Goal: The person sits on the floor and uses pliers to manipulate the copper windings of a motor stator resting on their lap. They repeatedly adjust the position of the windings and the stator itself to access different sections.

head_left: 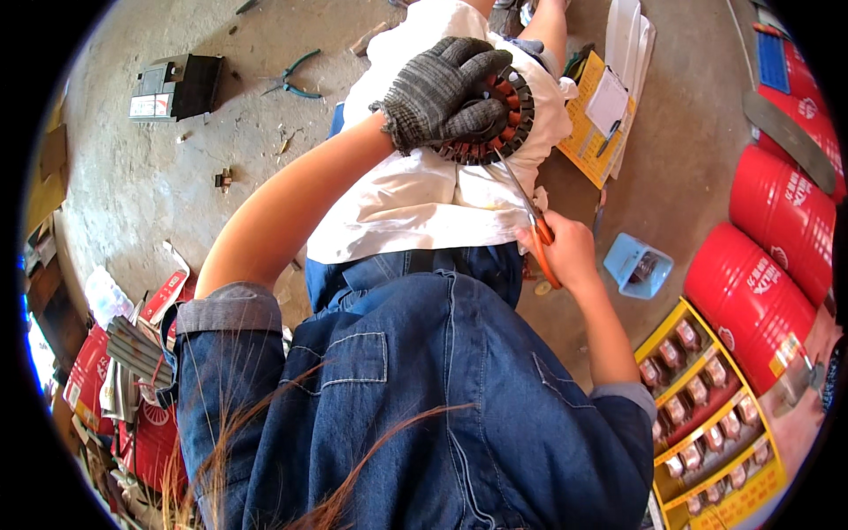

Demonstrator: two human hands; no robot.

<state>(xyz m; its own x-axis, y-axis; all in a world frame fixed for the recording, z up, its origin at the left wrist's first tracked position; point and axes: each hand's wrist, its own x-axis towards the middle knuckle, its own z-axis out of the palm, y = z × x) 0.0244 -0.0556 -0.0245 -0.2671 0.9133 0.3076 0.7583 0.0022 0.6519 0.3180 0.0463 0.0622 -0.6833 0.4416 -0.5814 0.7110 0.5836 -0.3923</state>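
Left hand, gloved, fingers clamped on ring, best held steady; right hand, bare, fingers wrapped round scissors, tips best kept shallow.

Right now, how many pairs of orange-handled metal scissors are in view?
1: the orange-handled metal scissors, in the bare right hand, tips by the black-and-red ring-shaped part. Others may be hidden.

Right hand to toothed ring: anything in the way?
Nothing visible blocks the path from the right hand to the toothed ring; only the scissors it holds span that gap, their tip at the ring's lower edge. The gloved left hand covers the ring's upper-left side, off that path.
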